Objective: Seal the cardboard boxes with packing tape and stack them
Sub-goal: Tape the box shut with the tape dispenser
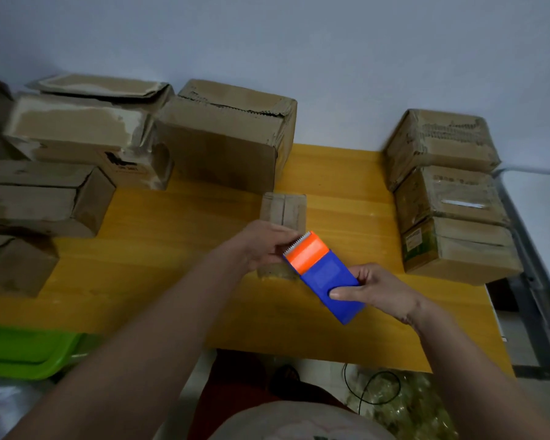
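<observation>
— What is the head camera showing?

— Two bare arms are reaching over a yellow table (172, 249). The right hand (375, 290) is gripping the blue body of a tape dispenser (326, 276), thumb lying across its near face and fingers curling behind its far side. The dispenser is being held tilted just above the table, its orange toothed end pointing up and left.

— And the other grip?

— The left hand (264, 246) is pinching at the orange end, fingertips touching just beside the teeth. Whether it is holding a strip of tape I cannot tell; something clear and blurred is showing below that hand.

— Where are the boxes sitting?

— A small cardboard box (283, 208) is standing on the table just beyond the left hand, a seam running down its top. A large box (223, 138) is sitting behind it against the wall. Several worn boxes (77, 131) are crowding the table's left side. On the right, three taped boxes (448, 192) are standing stacked one on another.

— Anything else?

— A green tray (23, 350) is lying at the lower left, and a black cable (372, 389) is curling on the floor below the table's near edge.
</observation>
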### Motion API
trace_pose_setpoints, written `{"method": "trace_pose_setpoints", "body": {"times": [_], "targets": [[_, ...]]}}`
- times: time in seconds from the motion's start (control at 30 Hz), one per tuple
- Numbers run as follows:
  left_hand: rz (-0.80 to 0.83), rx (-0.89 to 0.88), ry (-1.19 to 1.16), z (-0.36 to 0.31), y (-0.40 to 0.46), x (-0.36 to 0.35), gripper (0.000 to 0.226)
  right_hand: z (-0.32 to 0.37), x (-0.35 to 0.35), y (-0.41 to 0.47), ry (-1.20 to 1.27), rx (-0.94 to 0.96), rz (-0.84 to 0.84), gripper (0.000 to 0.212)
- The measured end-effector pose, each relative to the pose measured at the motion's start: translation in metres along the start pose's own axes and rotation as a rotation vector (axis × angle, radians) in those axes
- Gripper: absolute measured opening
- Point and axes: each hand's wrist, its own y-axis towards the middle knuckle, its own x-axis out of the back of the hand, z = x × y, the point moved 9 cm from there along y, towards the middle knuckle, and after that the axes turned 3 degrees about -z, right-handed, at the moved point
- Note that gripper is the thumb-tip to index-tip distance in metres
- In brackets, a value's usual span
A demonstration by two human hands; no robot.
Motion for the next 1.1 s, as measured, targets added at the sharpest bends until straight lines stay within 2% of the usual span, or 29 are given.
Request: {"method": "trace_pose_setpoints", "body": {"times": [0.13, 0.27, 0.4, 0.63, 0.83, 0.97, 1.1], "targets": [[-0.222, -0.07, 0.009, 0.004, -0.002, 0.017, 0.024, 0.01, -0.011, 0.002, -0.03, -0.001, 0.041, 0.02], [-0.323, -0.056, -0.124, 0.018, -0.007, 0.027, 0.018, 0.019, -0.018, 0.001, -0.088, -0.006, 0.062, 0.031], [-0.431, -0.063, -0.185, 0.028, -0.011, 0.039, 0.016, 0.02, -0.017, -0.002, -0.131, -0.033, 0.06, 0.008], [-0.607, -0.141, -0.129, 0.035, -0.02, 0.066, 0.01, 0.014, -0.003, -0.008, -0.23, -0.12, 0.049, 0.021], [-0.681, -0.09, -0.184, 0.057, -0.021, 0.069, 0.007, 0.019, 0.013, 0.0, -0.406, -0.2, -0.016, 0.048], [-0.792, -0.151, -0.113, 0.054, -0.026, 0.073, 0.012, 0.038, 0.023, 0.019, -0.542, -0.214, -0.109, 0.044], [-0.897, -0.165, -0.064, 0.055, -0.029, 0.076, 0.017, 0.045, 0.024, 0.035, -0.634, -0.251, -0.128, 0.043]]}}
